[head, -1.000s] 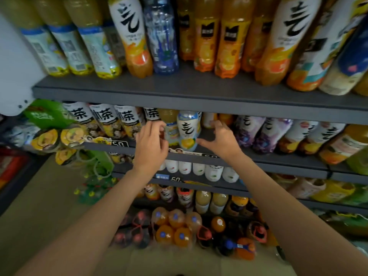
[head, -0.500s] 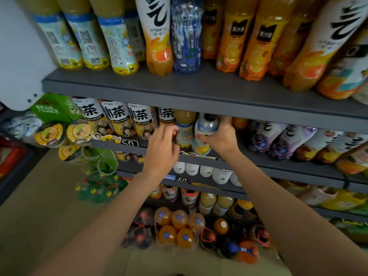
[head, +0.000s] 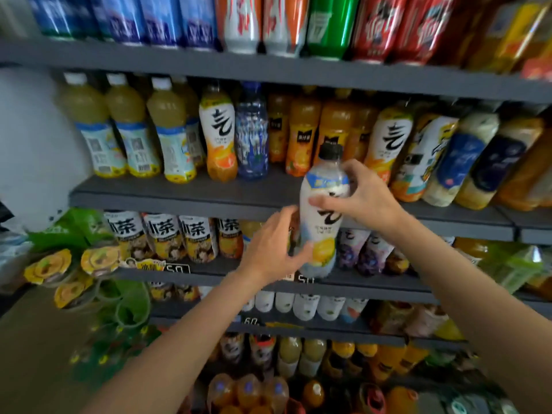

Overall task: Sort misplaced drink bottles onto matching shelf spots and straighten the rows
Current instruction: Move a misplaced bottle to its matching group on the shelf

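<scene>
A white-labelled bottle (head: 319, 228) with a black cap and a lemon picture is held upright in front of the grey shelves. My right hand (head: 363, 196) grips its upper body from the right. My left hand (head: 273, 248) holds its lower part from the left, fingers curled behind it. Two bottles with the same black character but orange fruit (head: 219, 138) (head: 389, 138) stand on the shelf behind, one beside a blue water bottle (head: 251, 132). Purple-labelled bottles (head: 363, 249) stand on the shelf just right of the held bottle.
Tea bottles (head: 167, 237) fill the left of the lower shelf (head: 209, 271). Cans (head: 325, 25) line the top shelf. Orange juice bottles (head: 303, 135) stand mid shelf. Green and yellow packs (head: 74, 264) hang at the left. Small white bottles (head: 304, 306) sit below.
The lemon bottle has come off the lower shelf and risen in front of the shelf above it. Both hands now hold it. The view has tilted upward, showing the can shelf.
</scene>
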Demonstrator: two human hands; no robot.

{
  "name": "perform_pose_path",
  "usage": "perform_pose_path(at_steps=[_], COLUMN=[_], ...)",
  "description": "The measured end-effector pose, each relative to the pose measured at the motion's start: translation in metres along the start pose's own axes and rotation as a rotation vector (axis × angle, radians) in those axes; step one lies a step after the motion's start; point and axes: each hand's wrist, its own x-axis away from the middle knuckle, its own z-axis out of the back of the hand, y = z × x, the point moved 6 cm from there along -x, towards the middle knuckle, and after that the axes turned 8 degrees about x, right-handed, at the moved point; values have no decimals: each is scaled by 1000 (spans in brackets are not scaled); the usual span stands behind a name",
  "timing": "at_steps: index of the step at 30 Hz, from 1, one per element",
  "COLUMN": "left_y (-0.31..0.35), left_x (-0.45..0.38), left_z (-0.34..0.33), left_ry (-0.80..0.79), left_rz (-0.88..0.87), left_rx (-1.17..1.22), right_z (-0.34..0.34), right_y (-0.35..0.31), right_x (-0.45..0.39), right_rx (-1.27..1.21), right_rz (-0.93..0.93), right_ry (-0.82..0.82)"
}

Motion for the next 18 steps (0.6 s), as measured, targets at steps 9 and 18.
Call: perform_pose_path(at_steps=[9, 18], left_y=[11, -9], left_x=[-20, -15], left_z=[49, 86], left_ry=[-14, 42], left_rz=[143, 308], left_rx=[131, 288], right_z=[-1, -43], right_y=[-47, -72], right_x=[-27, -53], right_rx=[-195, -172], right_rz=[-51, -87], right_ry=[7, -3])
